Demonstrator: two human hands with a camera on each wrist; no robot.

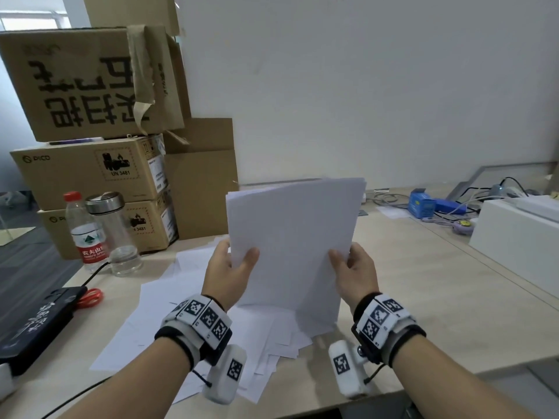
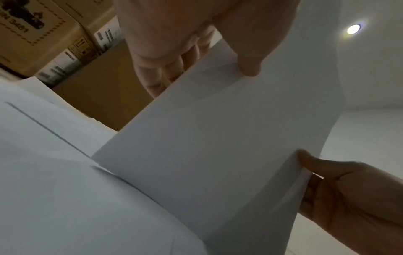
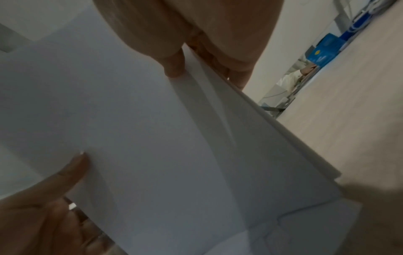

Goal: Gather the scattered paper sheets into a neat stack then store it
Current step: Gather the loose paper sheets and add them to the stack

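A stack of white paper sheets (image 1: 292,237) stands upright on its lower edge, over loose sheets (image 1: 169,309) spread on the desk. My left hand (image 1: 233,261) grips the stack's left edge, thumb on the near face and fingers behind. My right hand (image 1: 351,264) grips the right edge the same way. In the left wrist view the stack (image 2: 218,138) fills the middle, with my left hand (image 2: 196,43) pinching its edge and my right hand (image 2: 348,189) at the lower right. The right wrist view shows the stack (image 3: 152,129), my right hand (image 3: 185,51) and my left hand (image 3: 54,198).
Cardboard boxes (image 1: 90,131) are piled at the back left. A water bottle (image 1: 86,234) and a glass flask (image 1: 118,234) stand before them. Red scissors (image 1: 89,297) and a black case (image 1: 33,325) lie at left. A white box (image 1: 514,237) and blue items with cables (image 1: 423,204) are at right.
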